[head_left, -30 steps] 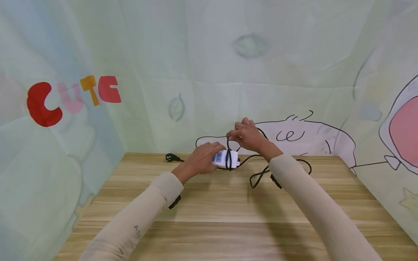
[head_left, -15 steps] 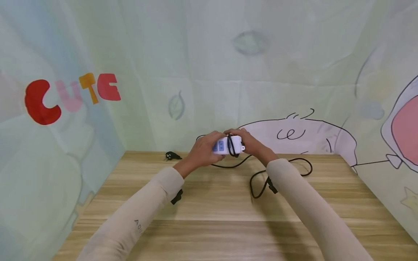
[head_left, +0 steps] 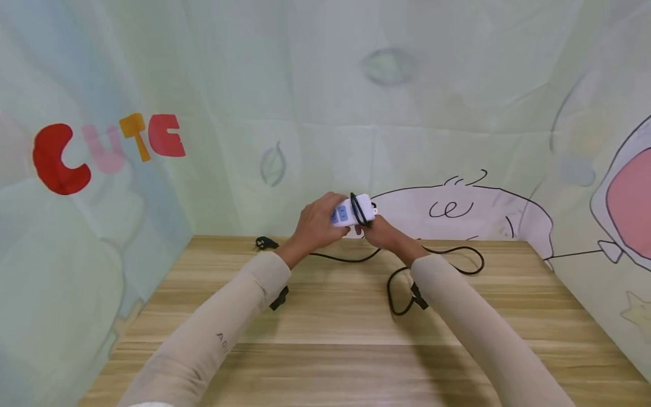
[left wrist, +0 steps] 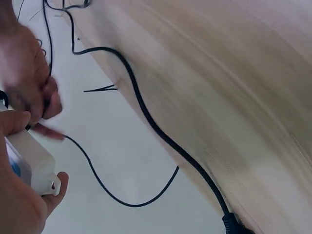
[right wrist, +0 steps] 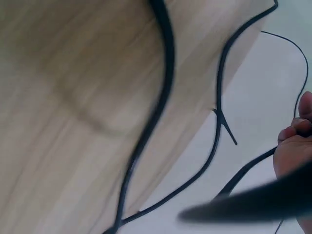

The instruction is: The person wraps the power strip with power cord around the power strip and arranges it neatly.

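A white power strip (head_left: 366, 204) with blue sockets is held above the back of the table by my left hand (head_left: 317, 221), whose fingers and thumb wrap its left end. Black cord is looped around the strip's right part. My right hand (head_left: 383, 232) is just below and right of the strip, and in the left wrist view its curled fingers (left wrist: 51, 100) grip the power cord. In the right wrist view the cord (right wrist: 256, 163) runs into that hand. Loose cord (head_left: 351, 260) trails along the table to a black plug (head_left: 264, 243) at the back left.
A wooden table (head_left: 325, 362) lies under both arms, with a printed cloth backdrop (head_left: 315, 85) behind it and at the sides. More loose cord (head_left: 390, 294) curves near the right forearm. Dark straps (head_left: 279, 298) show at the wrists.
The strip has risen from the table and tilted up at its right end. My right hand, first above it pulling cord upward, has passed behind it and come down below its right end.
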Available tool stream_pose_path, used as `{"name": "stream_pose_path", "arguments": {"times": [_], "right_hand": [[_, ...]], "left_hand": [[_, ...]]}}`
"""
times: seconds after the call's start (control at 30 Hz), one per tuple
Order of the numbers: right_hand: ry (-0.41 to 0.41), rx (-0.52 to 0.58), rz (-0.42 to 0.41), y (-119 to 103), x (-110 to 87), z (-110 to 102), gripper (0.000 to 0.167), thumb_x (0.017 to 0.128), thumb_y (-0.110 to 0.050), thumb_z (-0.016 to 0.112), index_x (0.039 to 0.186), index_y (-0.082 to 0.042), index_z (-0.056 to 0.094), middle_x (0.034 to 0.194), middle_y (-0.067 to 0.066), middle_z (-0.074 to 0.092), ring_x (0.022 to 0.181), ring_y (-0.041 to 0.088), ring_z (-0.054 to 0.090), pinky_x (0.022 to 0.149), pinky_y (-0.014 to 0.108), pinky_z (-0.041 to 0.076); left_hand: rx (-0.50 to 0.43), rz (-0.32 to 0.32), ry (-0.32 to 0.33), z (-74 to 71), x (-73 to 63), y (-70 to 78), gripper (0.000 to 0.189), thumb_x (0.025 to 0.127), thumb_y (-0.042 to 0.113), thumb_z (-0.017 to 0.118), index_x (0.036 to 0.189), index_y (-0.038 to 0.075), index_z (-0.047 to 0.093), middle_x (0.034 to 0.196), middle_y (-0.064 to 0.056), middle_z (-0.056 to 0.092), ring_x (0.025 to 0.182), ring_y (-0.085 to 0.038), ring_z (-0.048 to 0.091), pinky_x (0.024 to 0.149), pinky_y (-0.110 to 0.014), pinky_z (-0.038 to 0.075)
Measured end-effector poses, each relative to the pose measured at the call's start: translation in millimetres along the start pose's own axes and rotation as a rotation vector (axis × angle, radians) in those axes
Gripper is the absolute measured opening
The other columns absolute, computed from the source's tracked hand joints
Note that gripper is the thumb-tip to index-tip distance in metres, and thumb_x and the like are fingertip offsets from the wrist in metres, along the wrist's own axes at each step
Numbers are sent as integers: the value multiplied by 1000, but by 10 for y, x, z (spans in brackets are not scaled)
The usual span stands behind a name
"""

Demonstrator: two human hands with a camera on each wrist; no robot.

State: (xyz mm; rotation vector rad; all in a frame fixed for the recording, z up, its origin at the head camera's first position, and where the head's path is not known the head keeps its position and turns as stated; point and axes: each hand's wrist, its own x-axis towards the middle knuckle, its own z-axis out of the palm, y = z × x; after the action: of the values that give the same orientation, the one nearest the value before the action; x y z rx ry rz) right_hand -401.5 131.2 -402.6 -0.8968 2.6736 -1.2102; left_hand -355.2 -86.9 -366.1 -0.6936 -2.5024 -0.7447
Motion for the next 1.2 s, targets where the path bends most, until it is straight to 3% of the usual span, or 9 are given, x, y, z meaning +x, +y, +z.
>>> {"name": "stream_pose_path", "arguments": {"times": [0.13,0.23,0.37,0.47,0.6,0.67,0.9,1.03,1.2], "right_hand": [[-34,-16,45,23,-46,45,40,123,-14,29,134,10,60,94,10,61,85,20,51,82,34,42],[-31,14,63,26,-71,72,43,124,-14,29,143,11,58,95,10,61,86,19,51,80,32,42],[-35,34,65,39,-107,93,44,125,-22,32,146,6,57,96,11,60,85,21,52,78,35,43],[-35,-10,28,270,-81,131,47,124,-38,34,142,-4,61,95,9,61,83,22,55,76,39,47],[-39,-63,39,532,-77,195,52,121,-52,34,136,-12,64,98,7,67,85,21,63,77,40,52],[-46,-47,72,518,-140,214,56,120,-57,33,136,-13,64,94,6,66,79,20,62,72,39,51],[-95,145,250,52,-501,193,52,124,-42,33,144,-1,58,79,-1,46,59,12,36,57,29,33],[-113,264,307,-41,-635,174,52,125,-42,29,146,-2,54,81,-1,43,55,10,29,51,27,28],[-161,440,348,-66,-744,164,53,124,-46,29,146,-4,53,80,-1,45,51,8,30,45,24,29]], "left_hand": [[16,-38,1,-38,62,-19,62,89,18,89,147,10,68,136,-11,75,102,-32,73,84,-49,61],[34,-48,-5,-46,94,-35,61,90,18,87,148,11,68,136,-11,75,102,-32,72,84,-48,61],[60,-54,-7,-49,108,-42,60,91,19,85,147,11,68,134,-11,76,99,-31,72,81,-47,60],[74,-74,17,-66,116,-46,59,90,18,84,147,11,69,132,-11,76,98,-32,72,81,-47,60],[80,-116,44,-104,126,-69,57,91,18,84,146,12,69,132,-10,75,99,-32,71,83,-49,60],[76,-132,43,-120,130,-85,58,91,19,83,146,12,69,133,-11,75,101,-33,71,84,-50,60],[90,-182,63,-191,152,-110,59,90,18,82,147,12,68,133,-11,75,101,-35,71,84,-52,59],[91,-194,55,-211,169,-101,60,91,19,80,149,12,67,135,-11,74,105,-35,71,87,-52,59],[99,-205,49,-201,182,-94,60,91,19,80,149,14,67,135,-10,73,104,-35,71,87,-52,59]]}}
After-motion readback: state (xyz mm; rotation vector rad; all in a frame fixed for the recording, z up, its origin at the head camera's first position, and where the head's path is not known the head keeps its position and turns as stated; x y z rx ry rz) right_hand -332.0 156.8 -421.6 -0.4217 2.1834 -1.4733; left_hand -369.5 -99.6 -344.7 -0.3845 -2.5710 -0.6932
